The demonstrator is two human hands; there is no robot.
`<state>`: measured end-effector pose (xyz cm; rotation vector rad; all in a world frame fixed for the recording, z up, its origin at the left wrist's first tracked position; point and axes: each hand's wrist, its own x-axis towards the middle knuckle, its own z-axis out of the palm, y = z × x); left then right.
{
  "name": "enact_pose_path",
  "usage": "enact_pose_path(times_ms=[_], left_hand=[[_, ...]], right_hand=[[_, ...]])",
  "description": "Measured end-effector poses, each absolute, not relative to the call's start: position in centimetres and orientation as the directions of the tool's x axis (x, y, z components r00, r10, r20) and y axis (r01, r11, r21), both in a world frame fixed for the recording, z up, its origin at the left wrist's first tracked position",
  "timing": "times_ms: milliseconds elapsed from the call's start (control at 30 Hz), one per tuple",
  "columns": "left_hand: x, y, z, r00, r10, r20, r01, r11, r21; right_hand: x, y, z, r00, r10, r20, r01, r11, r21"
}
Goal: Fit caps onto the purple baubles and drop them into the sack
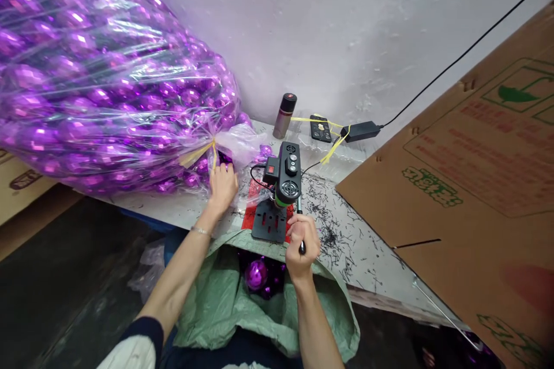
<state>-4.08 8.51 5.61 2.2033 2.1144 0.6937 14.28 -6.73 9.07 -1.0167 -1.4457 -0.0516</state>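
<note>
On the large carton [389, 184] at right, a green umbrella sign [517, 94] shows; its red print [493, 144] and green outlined characters [433, 187] are unreadable. The brown label [26, 179] on the left box [12, 201] is also illegible.

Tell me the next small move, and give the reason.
Probably draw a purple ball from the clear bag with the left hand: it reaches in beside the balls there, the right hand holds the lever, and the black plate looks bare.
</note>
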Motion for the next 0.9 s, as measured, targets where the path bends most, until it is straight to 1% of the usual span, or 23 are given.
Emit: enact_pose_path(times_ms=[67, 133, 233, 333, 433, 500, 567, 633, 667, 733, 767, 833, 900], left_hand=[[-4.2, 11.1, 6.8, -0.076, 0.986, 0.146, 0.973, 0.042, 0.226], [-4.3, 12.5, 7.4, -0.104, 0.993, 0.048, 0.979, 0.094, 0.183], [-4.6, 13.2, 7.8, -0.095, 0.995, -0.018, 0.98, 0.097, 0.172], [-4.9, 12.7, 8.0, -0.037, 0.998, -0.057, 0.983, 0.046, 0.176], [-5.1, 11.4, 7.9, 0.073, 0.997, -0.035, 0.961, -0.061, 0.269], [-5.1, 10.1, 7.6, 0.112, 0.993, -0.038, 0.921, -0.089, 0.379], [-5.3, 8.7, 7.2, 0.088, 0.995, -0.036, 0.855, -0.058, 0.515], [-5.7, 7.2, 6.8, 0.035, 0.999, 0.035, 0.73, -0.05, 0.682], [-5.9, 6.4, 6.6, 0.008, 0.997, 0.081, 0.636, -0.068, 0.769], [-6.2, 4.7, 6.2, -0.04, 0.992, 0.12, 0.386, -0.095, 0.917], [-6.2, 3.8, 5.9, -0.055, 0.994, 0.097, 0.244, -0.081, 0.966], [-5.8, 2.0, 5.0, -0.054, 0.999, 0.001, -0.017, -0.002, 1.0], [-4.7, 0.6, 3.7, -0.032, 0.996, -0.083, -0.188, 0.076, 0.979]], right_hand=[[14.3, -6.8, 9.2, 0.198, 0.532, 0.823, 0.59, 0.606, -0.534], [14.3, -6.8, 9.3, 0.203, 0.533, 0.821, 0.589, 0.604, -0.537], [14.2, -6.8, 9.3, 0.21, 0.532, 0.82, 0.589, 0.6, -0.541], [14.2, -6.8, 9.3, 0.208, 0.535, 0.819, 0.589, 0.6, -0.541], [14.3, -6.7, 9.2, 0.199, 0.542, 0.817, 0.59, 0.599, -0.541], [14.4, -6.7, 9.2, 0.201, 0.543, 0.815, 0.591, 0.596, -0.543], [14.5, -6.7, 9.4, 0.201, 0.546, 0.813, 0.591, 0.594, -0.545], [14.5, -6.8, 9.6, 0.192, 0.551, 0.812, 0.591, 0.596, -0.544], [14.6, -6.8, 9.7, 0.188, 0.551, 0.813, 0.591, 0.598, -0.542], [14.5, -6.8, 10.0, 0.189, 0.547, 0.816, 0.592, 0.6, -0.539], [14.5, -6.8, 10.1, 0.195, 0.542, 0.817, 0.591, 0.6, -0.539], [14.5, -6.7, 10.2, 0.208, 0.535, 0.819, 0.59, 0.599, -0.542], [14.5, -6.7, 10.2, 0.214, 0.539, 0.815, 0.589, 0.595, -0.547]])
